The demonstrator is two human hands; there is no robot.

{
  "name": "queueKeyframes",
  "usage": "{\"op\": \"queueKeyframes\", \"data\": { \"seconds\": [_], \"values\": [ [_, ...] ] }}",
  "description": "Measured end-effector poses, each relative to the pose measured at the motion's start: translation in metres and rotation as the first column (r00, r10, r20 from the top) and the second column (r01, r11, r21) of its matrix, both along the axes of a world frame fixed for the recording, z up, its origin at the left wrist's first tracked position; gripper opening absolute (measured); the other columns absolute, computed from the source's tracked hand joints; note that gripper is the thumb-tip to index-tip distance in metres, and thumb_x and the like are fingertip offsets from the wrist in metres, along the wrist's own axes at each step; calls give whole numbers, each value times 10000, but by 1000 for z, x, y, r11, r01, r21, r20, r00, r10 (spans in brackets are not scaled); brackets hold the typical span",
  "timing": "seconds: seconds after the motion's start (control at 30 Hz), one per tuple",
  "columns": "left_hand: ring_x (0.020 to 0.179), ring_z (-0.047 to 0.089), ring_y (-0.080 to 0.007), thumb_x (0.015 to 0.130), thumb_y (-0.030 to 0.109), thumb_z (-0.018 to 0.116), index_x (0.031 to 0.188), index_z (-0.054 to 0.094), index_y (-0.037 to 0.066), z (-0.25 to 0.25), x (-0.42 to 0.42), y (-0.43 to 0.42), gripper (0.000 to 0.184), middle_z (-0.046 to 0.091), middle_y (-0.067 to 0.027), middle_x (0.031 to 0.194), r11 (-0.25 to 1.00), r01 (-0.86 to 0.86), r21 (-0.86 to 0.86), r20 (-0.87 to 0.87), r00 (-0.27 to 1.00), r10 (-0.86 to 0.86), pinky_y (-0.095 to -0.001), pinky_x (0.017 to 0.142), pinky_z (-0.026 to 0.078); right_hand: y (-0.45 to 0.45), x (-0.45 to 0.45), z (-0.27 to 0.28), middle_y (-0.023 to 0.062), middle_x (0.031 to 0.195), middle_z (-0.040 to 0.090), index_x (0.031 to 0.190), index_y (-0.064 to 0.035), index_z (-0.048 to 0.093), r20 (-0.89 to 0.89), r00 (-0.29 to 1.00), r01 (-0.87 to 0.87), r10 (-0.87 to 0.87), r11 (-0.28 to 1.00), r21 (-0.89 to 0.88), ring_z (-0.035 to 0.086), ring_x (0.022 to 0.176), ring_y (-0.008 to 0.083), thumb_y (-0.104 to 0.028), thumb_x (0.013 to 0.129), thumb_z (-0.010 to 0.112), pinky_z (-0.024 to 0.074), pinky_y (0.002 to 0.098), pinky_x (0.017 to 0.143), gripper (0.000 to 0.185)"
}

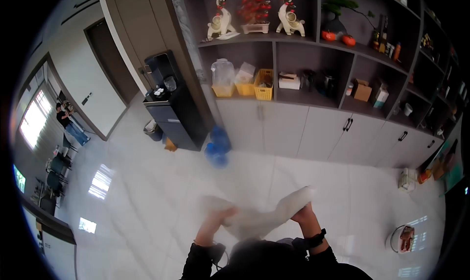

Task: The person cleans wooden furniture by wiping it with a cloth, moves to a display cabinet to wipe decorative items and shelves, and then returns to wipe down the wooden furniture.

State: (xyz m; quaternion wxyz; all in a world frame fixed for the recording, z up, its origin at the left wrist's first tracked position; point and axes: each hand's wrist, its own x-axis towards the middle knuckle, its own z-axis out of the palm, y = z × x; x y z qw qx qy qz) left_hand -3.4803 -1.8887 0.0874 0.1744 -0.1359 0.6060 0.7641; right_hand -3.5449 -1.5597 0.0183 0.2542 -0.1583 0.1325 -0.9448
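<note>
Left hand (218, 219) blurred, gripping one side of pale cloth (257, 222); right hand (304, 214) pinching other side; cloth sags between them, in front of black top (264, 260), above shiny white floor (147, 221)

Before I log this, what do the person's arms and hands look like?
The left hand and right hand are gloveless. Both sleeves are black. A black strap circles the right wrist; a thin pale cable loops beside the left sleeve.
</note>
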Motion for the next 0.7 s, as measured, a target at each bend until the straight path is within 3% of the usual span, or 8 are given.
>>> {"op": "queueKeyframes", "data": {
  "seconds": [0.1,0.2,0.27,0.37,0.43,0.57,0.63,0.7],
  "values": [
    [1061,599,-179,851,150,735,1222,551,13,15,-91,-21,436,629,-69,1110,980,148,-134,15,989,-147,-300,902,478,-26,-82,30,97,1178,636,1198,-51,579,25,1000,-15,11,991,135,627,1071,268,-270,932,646,518,410,909,350],
    [1029,599,-156,861,143,721,1242,555,-1,26,-167,-32,439,634,-61,1101,974,193,-118,-66,977,-201,-283,871,484,-30,-154,-34,102,1185,627,1216,-43,569,8,1000,8,-12,917,398,623,1074,240,-250,929,647,518,370,909,362],
    [1004,601,-150,874,137,703,1253,561,-5,22,-227,-31,429,636,-55,1096,973,195,-122,-123,970,-210,-279,848,489,-35,-172,51,115,1221,618,1275,-45,562,-418,879,466,-231,600,650,616,1114,253,-202,937,633,512,395,952,379],
    [713,611,-132,831,313,754,1013,682,11,-66,-295,-36,360,665,-62,847,902,285,-324,-109,936,-335,-292,627,497,-32,-203,32,120,1253,602,1314,-35,524,-131,921,382,-366,789,481,598,1145,255,-238,942,615,497,397,976,433],
    [574,631,-163,784,490,764,911,718,-14,-69,-332,-23,522,684,-111,723,812,290,-506,-132,905,-405,-320,543,524,-25,-227,23,114,1246,611,1324,-49,523,-199,878,468,-434,697,543,583,1172,271,-306,982,551,485,431,1009,428],
    [754,728,-199,877,492,662,963,710,-43,-73,-424,-11,545,715,-150,829,703,498,-507,134,852,-507,-340,605,575,9,-276,-13,102,1305,571,1379,-65,467,77,740,574,-668,687,447,535,1228,253,-420,1013,463,425,439,1075,510],
    [768,704,-191,921,401,619,1101,668,-29,-57,-469,-5,469,705,-126,917,763,517,-388,108,848,-519,-316,622,581,70,-327,-102,109,1394,513,1434,-48,396,-111,704,691,-701,641,333,493,1278,233,-465,1038,385,399,402,1094,575],
    [767,693,-192,950,345,587,1158,646,-35,-44,-521,3,437,698,-120,948,820,532,-212,77,845,-529,-302,639,583,84,-386,-94,102,1369,532,1414,-46,418,-170,583,797,-795,519,308,503,1269,226,-410,1018,460,407,393,1089,539]
  ]
}}
